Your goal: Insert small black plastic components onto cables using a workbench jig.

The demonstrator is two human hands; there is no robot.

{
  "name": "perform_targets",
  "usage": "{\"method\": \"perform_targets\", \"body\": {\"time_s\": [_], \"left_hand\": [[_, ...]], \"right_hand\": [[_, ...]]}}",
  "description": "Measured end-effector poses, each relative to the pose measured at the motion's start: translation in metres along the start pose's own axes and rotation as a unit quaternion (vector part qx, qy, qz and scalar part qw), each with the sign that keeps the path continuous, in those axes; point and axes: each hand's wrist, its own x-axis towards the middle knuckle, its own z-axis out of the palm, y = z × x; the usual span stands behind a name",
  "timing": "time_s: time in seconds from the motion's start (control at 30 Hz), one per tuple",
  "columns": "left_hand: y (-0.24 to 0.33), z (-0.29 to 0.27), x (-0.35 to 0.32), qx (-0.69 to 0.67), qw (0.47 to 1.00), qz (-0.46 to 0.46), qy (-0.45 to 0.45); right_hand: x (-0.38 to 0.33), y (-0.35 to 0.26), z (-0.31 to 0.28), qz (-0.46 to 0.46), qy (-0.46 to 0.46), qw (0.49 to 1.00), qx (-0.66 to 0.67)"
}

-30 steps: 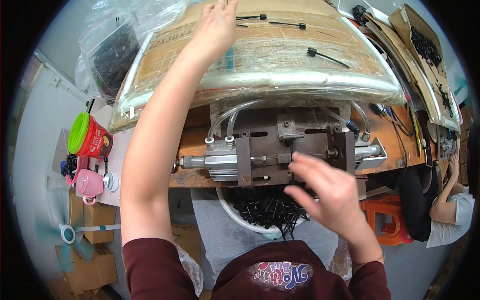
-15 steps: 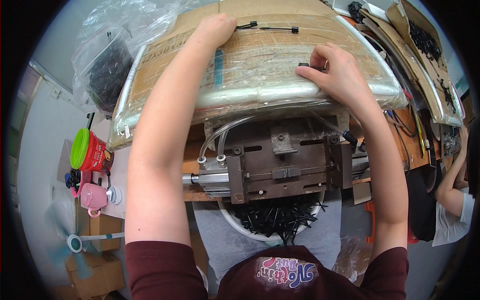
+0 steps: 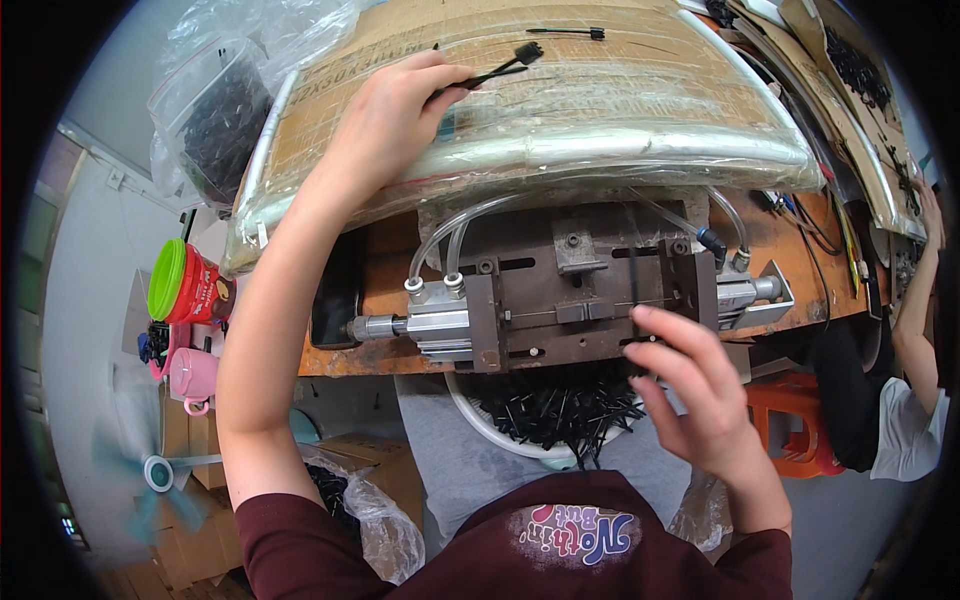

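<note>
My left hand [image 3: 400,110] is closed on thin black stick-like parts [image 3: 500,73], one with a blocky head, over the cardboard-topped surface [image 3: 560,95]. Beyond it lies a similar black part [image 3: 567,33]. My right hand [image 3: 697,395] is in front of the metal clamping fixture [image 3: 575,290], its fingers curved and apart. A blurred dark streak rises above its index fingertip; I cannot make out whether it is a part. Below the fixture, a white bowl [image 3: 462,405] on my lap holds a heap of black parts [image 3: 550,405], partly hidden by the fixture.
Clear air hoses [image 3: 430,245] run to the fixture's cylinders. To the left stand a red tub [image 3: 195,285], a pink mug [image 3: 195,375] and a fan [image 3: 158,474]. A bag of black parts [image 3: 225,120] sits far left. An orange stool [image 3: 790,420] and another person's arm [image 3: 920,290] are right.
My right hand has come down from the cardboard toward me, to the fixture's front, and its fingers have spread. My left hand has drawn slightly nearer with black parts lifted in its fingers.
</note>
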Motion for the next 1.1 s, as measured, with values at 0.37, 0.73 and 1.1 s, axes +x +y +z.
{"method": "perform_targets", "body": {"time_s": [0.37,0.73,1.1], "left_hand": [[0.051,-0.054,-0.050,-0.102,0.984,-0.130,0.063],[0.135,-0.068,-0.095,-0.184,0.980,-0.075,0.001],[0.174,-0.044,-0.130,-0.225,0.968,-0.084,-0.073]], "right_hand": [[-0.015,0.002,0.046,-0.016,-0.053,0.988,-0.143],[-0.009,-0.007,0.039,0.021,-0.087,0.983,-0.160],[-0.021,-0.013,0.011,0.191,-0.041,0.843,0.502]]}}
